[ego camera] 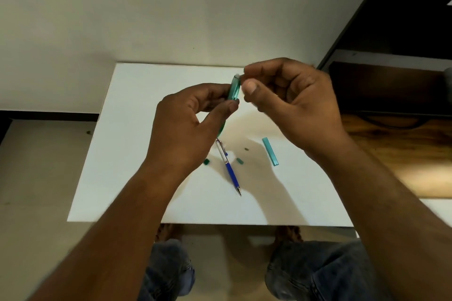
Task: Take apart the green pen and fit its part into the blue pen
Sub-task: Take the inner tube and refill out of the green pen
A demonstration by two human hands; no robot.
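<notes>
My left hand point(186, 124) holds the translucent green pen barrel point(234, 87) upright above the white table point(127, 178). The thumb and fingers pinch its middle, and its lower end shows below my thumb. My right hand point(291, 102) pinches the barrel's top end with thumb and forefinger; what sits between those fingertips is hidden. The blue pen point(230, 168) lies on the table under my hands, tip pointing toward me. A green cap-like piece point(270, 151) lies to its right. Small green bits point(207, 162) point(240, 160) and a darker bit point(246, 148) lie beside the blue pen.
The small white table stands against a pale wall. A dark cabinet point(391, 85) and a wooden floor strip point(403, 154) are at the right. My knees in jeans point(318, 271) show below the table's near edge.
</notes>
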